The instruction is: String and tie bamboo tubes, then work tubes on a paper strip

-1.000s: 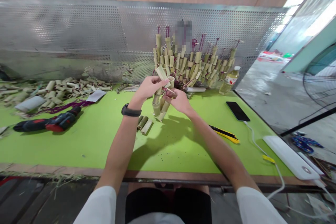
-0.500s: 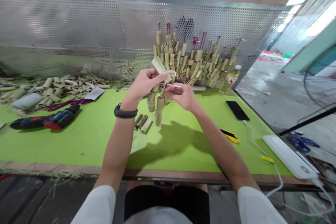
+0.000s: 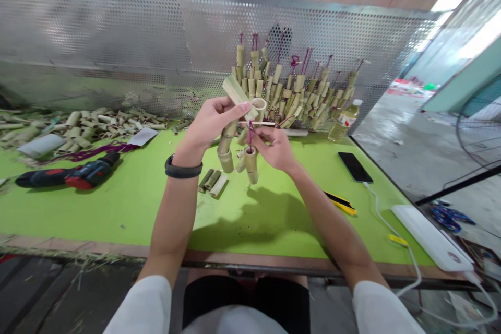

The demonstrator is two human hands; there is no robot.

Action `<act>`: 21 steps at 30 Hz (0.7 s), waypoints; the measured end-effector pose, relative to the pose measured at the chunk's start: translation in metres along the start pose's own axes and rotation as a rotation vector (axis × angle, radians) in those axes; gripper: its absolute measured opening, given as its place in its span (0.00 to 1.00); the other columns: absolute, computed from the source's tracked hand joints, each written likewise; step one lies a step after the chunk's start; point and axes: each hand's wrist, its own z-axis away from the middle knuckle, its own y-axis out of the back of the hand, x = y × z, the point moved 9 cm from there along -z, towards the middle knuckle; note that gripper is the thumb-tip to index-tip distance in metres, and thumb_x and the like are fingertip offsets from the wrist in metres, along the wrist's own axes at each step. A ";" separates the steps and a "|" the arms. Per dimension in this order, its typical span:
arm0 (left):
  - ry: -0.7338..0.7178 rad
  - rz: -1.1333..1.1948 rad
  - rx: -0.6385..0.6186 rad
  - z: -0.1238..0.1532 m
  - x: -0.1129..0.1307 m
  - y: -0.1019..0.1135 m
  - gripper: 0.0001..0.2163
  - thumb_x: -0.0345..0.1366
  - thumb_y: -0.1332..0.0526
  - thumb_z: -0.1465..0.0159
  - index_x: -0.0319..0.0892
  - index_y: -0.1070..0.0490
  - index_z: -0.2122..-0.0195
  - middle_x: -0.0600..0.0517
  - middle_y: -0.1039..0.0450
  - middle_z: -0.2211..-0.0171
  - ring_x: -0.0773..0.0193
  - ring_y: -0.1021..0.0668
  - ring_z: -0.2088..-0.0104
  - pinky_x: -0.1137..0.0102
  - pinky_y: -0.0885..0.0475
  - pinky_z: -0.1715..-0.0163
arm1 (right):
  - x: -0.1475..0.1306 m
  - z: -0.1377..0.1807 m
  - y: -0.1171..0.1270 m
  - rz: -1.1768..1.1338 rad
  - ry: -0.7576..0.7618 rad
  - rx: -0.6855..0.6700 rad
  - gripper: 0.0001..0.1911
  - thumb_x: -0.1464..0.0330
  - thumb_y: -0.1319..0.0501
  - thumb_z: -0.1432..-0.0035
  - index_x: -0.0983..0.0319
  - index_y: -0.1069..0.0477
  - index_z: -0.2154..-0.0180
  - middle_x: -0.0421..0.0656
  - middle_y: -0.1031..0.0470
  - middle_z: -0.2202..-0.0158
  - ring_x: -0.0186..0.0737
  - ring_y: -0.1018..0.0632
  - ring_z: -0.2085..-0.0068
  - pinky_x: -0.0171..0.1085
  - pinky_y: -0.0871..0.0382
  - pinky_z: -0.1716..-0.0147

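My left hand [image 3: 209,122] is closed around a pale bamboo tube [image 3: 235,88], thumb on top and the tube tilted up to the left. Next to it an open bamboo ring [image 3: 259,104] faces up. Below the left hand hangs a jointed bamboo piece [image 3: 225,159]. My right hand [image 3: 276,148] pinches at a purple cord [image 3: 250,138], its fingertips partly hidden. A thin pale stick [image 3: 264,123] lies across the cord just above those fingers. From the cord a short bamboo tube [image 3: 251,167] dangles over the table.
Three cut bamboo pieces [image 3: 213,181] lie on the green table [image 3: 136,209]. Strung bamboo bundles [image 3: 297,88] hang on the perforated metal panel [image 3: 136,36]. Left are a drill [image 3: 84,172] and a bamboo pile [image 3: 78,130]; right, a yellow cutter [image 3: 341,203], phone [image 3: 355,167] and bottle [image 3: 344,122].
The bamboo tube hanging from the cord has shifted right and turned its open end more toward me. My right hand has moved slightly down. The tube in my left hand has risen a little.
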 end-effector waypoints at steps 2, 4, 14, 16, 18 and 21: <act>0.014 -0.015 0.030 0.000 -0.001 0.003 0.18 0.52 0.27 0.34 0.41 0.21 0.67 0.49 0.19 0.70 0.66 0.20 0.73 0.73 0.29 0.75 | -0.003 0.000 0.005 0.024 0.002 0.022 0.26 0.45 0.36 0.33 0.60 0.24 0.70 0.43 0.21 0.72 0.38 0.23 0.73 0.37 0.28 0.74; 0.033 -0.028 0.055 0.000 -0.002 0.005 0.18 0.52 0.27 0.35 0.42 0.22 0.67 0.49 0.19 0.70 0.66 0.20 0.74 0.73 0.28 0.75 | -0.010 0.002 0.013 0.056 0.029 0.064 0.27 0.45 0.37 0.33 0.60 0.27 0.73 0.40 0.25 0.76 0.33 0.30 0.78 0.35 0.38 0.80; 0.052 -0.149 0.085 0.000 0.000 0.005 0.17 0.52 0.28 0.35 0.41 0.21 0.65 0.50 0.22 0.74 0.68 0.27 0.79 0.74 0.36 0.82 | -0.064 0.016 0.045 0.261 0.197 0.253 0.20 0.56 0.37 0.30 0.59 0.32 0.73 0.36 0.35 0.79 0.32 0.37 0.78 0.36 0.44 0.77; 0.047 -0.155 0.066 0.001 0.001 0.004 0.17 0.52 0.28 0.35 0.40 0.21 0.64 0.50 0.22 0.75 0.69 0.28 0.80 0.74 0.37 0.82 | -0.071 0.017 0.050 0.306 0.222 0.278 0.20 0.57 0.37 0.30 0.59 0.31 0.73 0.37 0.34 0.78 0.33 0.36 0.77 0.36 0.43 0.76; 0.039 -0.164 0.038 0.001 0.001 0.003 0.18 0.52 0.29 0.34 0.40 0.20 0.63 0.50 0.23 0.75 0.69 0.29 0.80 0.74 0.38 0.83 | -0.074 0.018 0.055 0.340 0.232 0.291 0.20 0.57 0.36 0.31 0.59 0.31 0.73 0.37 0.34 0.79 0.33 0.36 0.77 0.37 0.42 0.75; 0.028 -0.165 -0.007 0.002 0.003 -0.001 0.18 0.53 0.30 0.33 0.41 0.19 0.62 0.51 0.24 0.75 0.69 0.29 0.80 0.74 0.37 0.83 | -0.074 0.018 0.064 0.350 0.225 0.300 0.21 0.54 0.35 0.31 0.58 0.31 0.73 0.37 0.35 0.79 0.34 0.37 0.77 0.37 0.42 0.76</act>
